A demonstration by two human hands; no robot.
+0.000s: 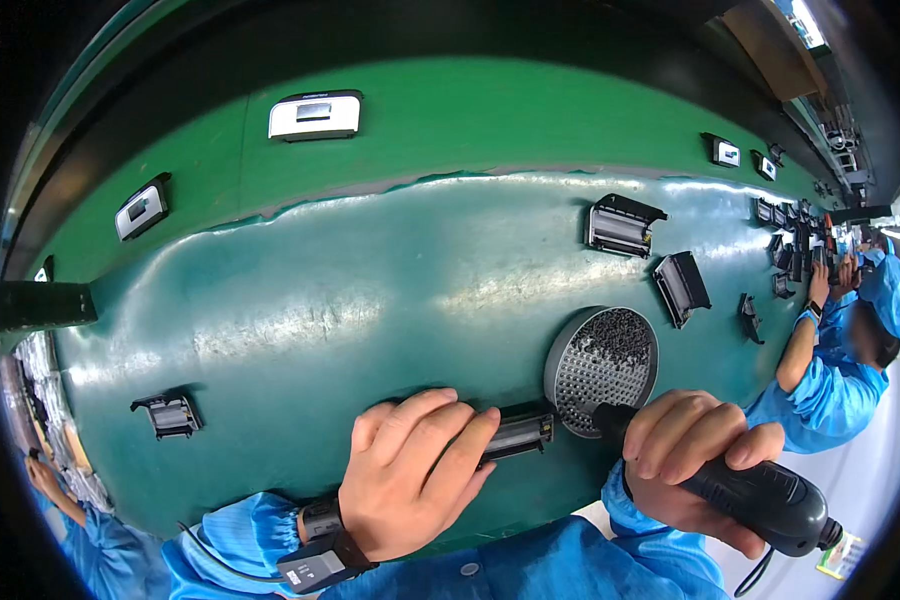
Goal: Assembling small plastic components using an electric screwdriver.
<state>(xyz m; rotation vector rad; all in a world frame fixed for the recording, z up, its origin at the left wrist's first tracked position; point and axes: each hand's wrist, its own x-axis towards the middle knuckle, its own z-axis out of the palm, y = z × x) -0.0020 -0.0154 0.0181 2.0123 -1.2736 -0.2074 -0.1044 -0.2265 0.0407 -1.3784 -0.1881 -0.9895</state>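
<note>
Left hand [417,470] lay flat, fingers spread, pinning the black ribbed plastic housing [518,432] to the green belt [320,300], likely to keep it steady. Right hand [692,455] was fisted tight around the dark electric screwdriver [760,495], tip beside the round perforated screw tray [602,368]. More housings [625,225] sat beyond.

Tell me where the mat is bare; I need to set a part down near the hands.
The mat lies bare between the small black part at left, the left hand and the round screw tray. Crowded: right side, around the open black housings, and the tray.
</note>
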